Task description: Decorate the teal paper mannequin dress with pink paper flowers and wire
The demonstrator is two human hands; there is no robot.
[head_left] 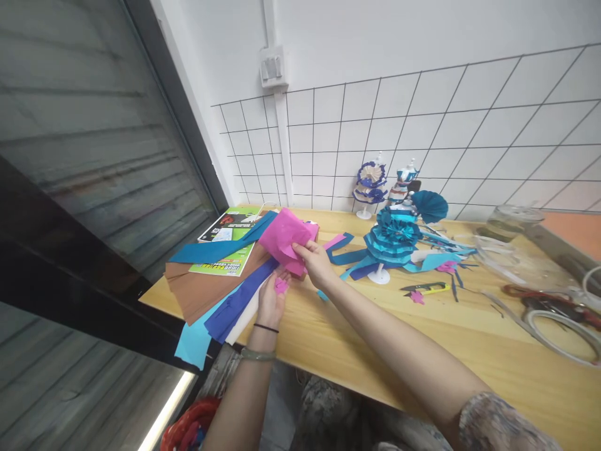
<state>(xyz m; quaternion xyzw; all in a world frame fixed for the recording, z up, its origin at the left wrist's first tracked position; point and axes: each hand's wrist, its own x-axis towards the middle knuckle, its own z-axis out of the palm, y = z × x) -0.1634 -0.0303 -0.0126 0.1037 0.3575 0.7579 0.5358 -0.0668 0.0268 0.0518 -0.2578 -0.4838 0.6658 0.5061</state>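
Observation:
My right hand (312, 260) is closed on a sheet of bright pink crepe paper (283, 237), thumb on top. Just below it, my left hand (273, 297) is turned palm up, holding a small pink paper flower (280, 285); its fingertips are partly hidden near the pink sheet. Around my left hand lie strips of brown paper (206, 289), dark blue paper (230, 312) and light blue paper (193, 346), some hanging over the table's edge. A teal paper strip (220, 248) crosses a green magazine (230, 268).
A dress form in ruffled teal paper (393, 241) stands right of my hands, with smaller dressed forms (370, 183) behind. Yellow-handled thread snips (426, 288) lie near another pink paper flower (417, 297). Tape rolls (561, 335) and a glass jar (514, 222) are at the right.

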